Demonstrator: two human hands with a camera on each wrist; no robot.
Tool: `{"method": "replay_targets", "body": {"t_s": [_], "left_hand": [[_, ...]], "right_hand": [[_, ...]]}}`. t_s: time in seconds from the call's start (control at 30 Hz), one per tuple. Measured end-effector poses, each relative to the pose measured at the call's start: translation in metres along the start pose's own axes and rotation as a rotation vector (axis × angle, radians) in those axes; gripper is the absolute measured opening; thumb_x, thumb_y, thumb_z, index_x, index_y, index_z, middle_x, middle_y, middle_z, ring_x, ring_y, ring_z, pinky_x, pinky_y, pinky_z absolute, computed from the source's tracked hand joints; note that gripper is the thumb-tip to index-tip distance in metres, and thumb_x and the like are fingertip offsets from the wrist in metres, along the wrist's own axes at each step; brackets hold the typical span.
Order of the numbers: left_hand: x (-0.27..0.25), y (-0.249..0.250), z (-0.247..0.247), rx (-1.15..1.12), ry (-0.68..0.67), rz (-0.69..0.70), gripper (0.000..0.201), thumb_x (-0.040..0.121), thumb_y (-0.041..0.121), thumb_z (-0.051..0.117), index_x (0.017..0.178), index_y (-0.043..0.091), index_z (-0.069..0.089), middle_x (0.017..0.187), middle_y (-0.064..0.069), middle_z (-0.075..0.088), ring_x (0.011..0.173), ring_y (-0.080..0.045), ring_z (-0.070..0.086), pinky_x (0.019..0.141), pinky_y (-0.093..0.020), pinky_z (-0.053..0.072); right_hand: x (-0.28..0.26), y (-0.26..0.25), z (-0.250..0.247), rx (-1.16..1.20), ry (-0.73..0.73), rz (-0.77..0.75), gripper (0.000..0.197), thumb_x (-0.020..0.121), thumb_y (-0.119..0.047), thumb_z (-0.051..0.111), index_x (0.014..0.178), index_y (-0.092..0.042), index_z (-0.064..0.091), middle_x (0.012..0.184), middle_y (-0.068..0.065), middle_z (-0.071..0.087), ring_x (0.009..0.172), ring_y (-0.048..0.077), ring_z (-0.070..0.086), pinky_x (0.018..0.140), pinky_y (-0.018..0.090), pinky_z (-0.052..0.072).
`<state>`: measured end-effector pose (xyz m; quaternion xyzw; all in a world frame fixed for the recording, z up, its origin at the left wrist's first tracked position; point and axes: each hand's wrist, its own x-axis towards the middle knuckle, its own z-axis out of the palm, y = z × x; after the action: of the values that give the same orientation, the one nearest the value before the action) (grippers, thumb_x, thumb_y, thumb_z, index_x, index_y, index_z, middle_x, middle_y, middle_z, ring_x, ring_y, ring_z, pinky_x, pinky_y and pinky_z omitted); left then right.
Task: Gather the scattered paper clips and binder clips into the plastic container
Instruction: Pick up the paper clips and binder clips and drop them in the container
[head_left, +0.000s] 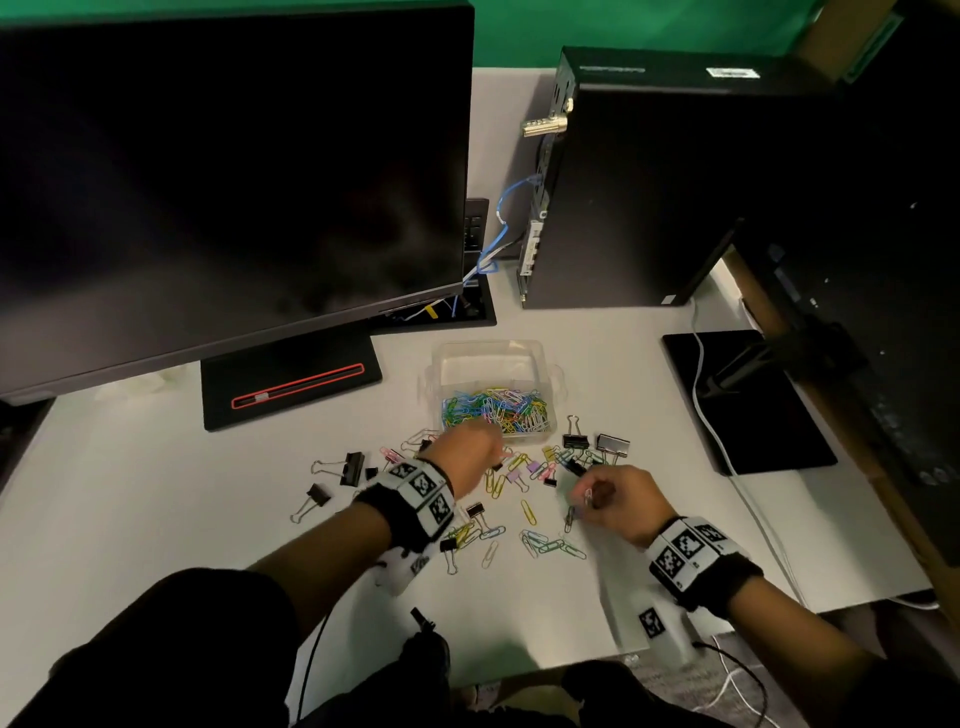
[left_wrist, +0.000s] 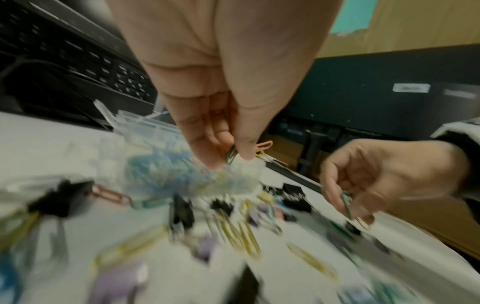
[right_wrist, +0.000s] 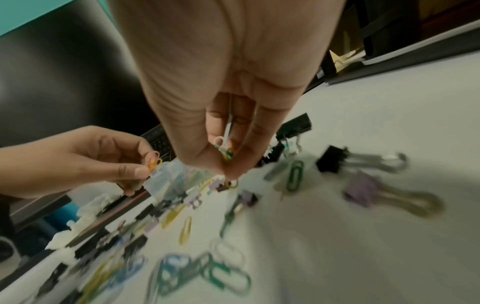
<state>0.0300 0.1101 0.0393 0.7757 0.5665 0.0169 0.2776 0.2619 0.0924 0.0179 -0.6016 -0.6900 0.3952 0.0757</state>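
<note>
My left hand (head_left: 470, 451) pinches paper clips (left_wrist: 231, 156) just short of the plastic container (head_left: 493, 364); my right hand (head_left: 613, 499) pinches more, so next comes dropping both pinches in.

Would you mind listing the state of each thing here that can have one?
Plastic container: open, lidless, partly filled with paper clips.
Monitor: screen dark.
Left hand: at the container's near edge, pinching paper clips.
Right hand: above the desk, pinching a bunch of clips.
Loose binder clips: lying scattered on the desk.
</note>
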Motion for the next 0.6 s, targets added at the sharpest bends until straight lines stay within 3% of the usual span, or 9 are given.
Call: {"method": "replay_targets", "body": {"t_s": [0.07,0.13,0.23,0.37,0.5,0.6], "left_hand": [[0.01,-0.01,-0.014,-0.11,0.12,-0.04,0.013,0.094,0.008,0.046,0.099,0.009,0.059,0.106,-0.007,0.058,0.098,-0.02,0.058,0.091,-0.029,0.049],[0.019,-0.018,-0.025,-0.167,0.199,-0.092,0.014,0.094,0.012,0.048,0.101,0.009,0.06,0.106,-0.009,0.058,0.097,-0.022,0.057,0.09,-0.031,0.047],[0.033,-0.025,-0.034,-0.171,0.236,-0.169,0.019,0.092,0.01,0.049,0.107,0.01,0.061,0.111,-0.014,0.056,0.102,-0.029,0.055,0.086,-0.032,0.044],[0.034,-0.027,-0.029,-0.225,0.213,-0.211,0.033,0.092,0.001,0.043,0.119,0.013,0.057,0.122,-0.015,0.052,0.112,-0.028,0.053,0.096,-0.033,0.042],[0.017,-0.024,-0.022,-0.24,0.204,-0.094,0.035,0.09,-0.001,0.046,0.119,0.014,0.058,0.12,-0.012,0.052,0.104,-0.023,0.055,0.094,-0.026,0.041],[0.0,-0.024,-0.011,-0.174,0.047,0.042,0.031,0.087,0.0,0.049,0.11,0.014,0.064,0.111,-0.007,0.06,0.088,-0.009,0.049,0.087,-0.023,0.043]], "right_hand": [[0.011,-0.013,-0.007,0.036,0.028,0.004,0.022,0.065,0.002,0.071,0.076,-0.018,0.07,0.064,-0.013,0.061,0.053,-0.006,0.053,0.055,0.006,0.041],[0.024,-0.029,-0.012,0.077,0.081,-0.026,0.017,0.07,0.001,0.07,0.081,-0.012,0.07,0.068,-0.015,0.061,0.058,-0.007,0.053,0.059,0.004,0.04],[0.047,-0.055,-0.016,0.135,0.14,-0.086,0.011,0.075,-0.002,0.069,0.08,-0.011,0.068,0.08,-0.004,0.066,0.071,0.0,0.056,0.067,0.013,0.043],[0.073,-0.077,-0.013,0.236,0.224,-0.086,0.017,0.077,-0.001,0.065,0.078,-0.018,0.067,0.081,0.0,0.067,0.071,0.007,0.059,0.072,0.023,0.047],[0.081,-0.079,-0.004,0.218,0.241,-0.098,0.012,0.079,-0.006,0.064,0.087,-0.016,0.067,0.089,0.002,0.069,0.084,0.018,0.064,0.08,0.031,0.051],[0.071,-0.07,0.003,0.11,0.2,-0.144,0.017,0.078,-0.005,0.066,0.092,-0.013,0.068,0.092,-0.001,0.064,0.08,0.011,0.057,0.077,0.023,0.046]]}}
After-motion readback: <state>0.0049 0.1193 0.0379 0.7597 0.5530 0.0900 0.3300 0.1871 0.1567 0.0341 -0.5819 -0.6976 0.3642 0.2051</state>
